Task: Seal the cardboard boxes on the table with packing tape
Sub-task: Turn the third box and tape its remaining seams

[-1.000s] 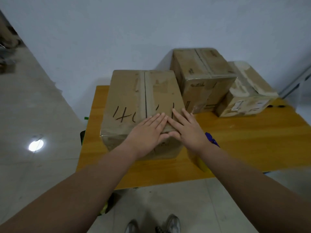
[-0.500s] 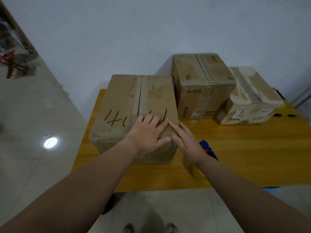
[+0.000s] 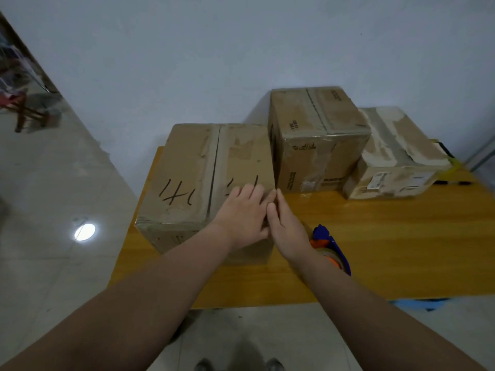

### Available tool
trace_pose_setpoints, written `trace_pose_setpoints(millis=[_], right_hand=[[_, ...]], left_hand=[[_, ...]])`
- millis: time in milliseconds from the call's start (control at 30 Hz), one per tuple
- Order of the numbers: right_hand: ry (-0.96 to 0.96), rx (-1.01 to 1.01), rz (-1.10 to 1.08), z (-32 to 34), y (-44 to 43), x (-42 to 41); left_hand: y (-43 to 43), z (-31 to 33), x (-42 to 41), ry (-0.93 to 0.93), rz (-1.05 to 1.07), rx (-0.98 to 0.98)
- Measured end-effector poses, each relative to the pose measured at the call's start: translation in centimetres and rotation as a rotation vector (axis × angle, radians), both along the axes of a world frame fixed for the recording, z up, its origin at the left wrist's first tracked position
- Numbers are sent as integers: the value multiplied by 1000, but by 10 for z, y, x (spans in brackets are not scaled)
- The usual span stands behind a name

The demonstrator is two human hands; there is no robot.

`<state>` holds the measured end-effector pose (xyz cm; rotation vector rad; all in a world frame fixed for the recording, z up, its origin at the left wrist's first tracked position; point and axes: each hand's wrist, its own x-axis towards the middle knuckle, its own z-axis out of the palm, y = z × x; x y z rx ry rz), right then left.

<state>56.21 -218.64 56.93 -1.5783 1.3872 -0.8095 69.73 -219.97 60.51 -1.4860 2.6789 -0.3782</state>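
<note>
My left hand (image 3: 242, 216) lies flat, fingers straight, on top of the near box (image 3: 187, 162) at the table's (image 3: 401, 236) left end; my right hand (image 3: 288, 227), fingers extended, touches its right edge

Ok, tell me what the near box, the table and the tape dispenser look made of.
Near box: cardboard, matte brown, scuffed, with marker writing.
Table: wood or wood-look laminate, yellowish grain, slight sheen.
Tape dispenser: probably plastic, smooth blue and orange, partly hidden.
</note>
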Motion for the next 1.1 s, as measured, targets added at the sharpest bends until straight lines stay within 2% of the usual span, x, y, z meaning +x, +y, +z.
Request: trace_pose_setpoints(millis=[133,167,267,300,400,600,700,767,867,967,1100], right_hand=[[-223,27,-42,-10,4,8],[-202,32,-66,-12,4,8],[142,2,-201,-23,1,12],[185,-2,-246,-25,-1,14],[211,-20,-344,-28,2,23],[207,-47,-447,-27,8,32],[159,8,-522,-20,11,39],[110,133,-712,-8,9,57],[-140,339,-984,11,9,101],[-328,478,-960,19,19,155],[-316,453,-830,16,30,202]], left_hand=[[1,-10,3,40,40,-18],[2,-13,9,54,32,-17],[2,-16,31,32,-20,18],[2,-16,40,33,-20,47],[4,-17,71,59,25,108],[11,-20,143,21,112,92],[14,-23,174,29,149,90],[16,-22,194,130,180,104],[22,-25,206,267,174,97],[30,-24,200,336,200,114],[45,-28,200,348,209,100]])
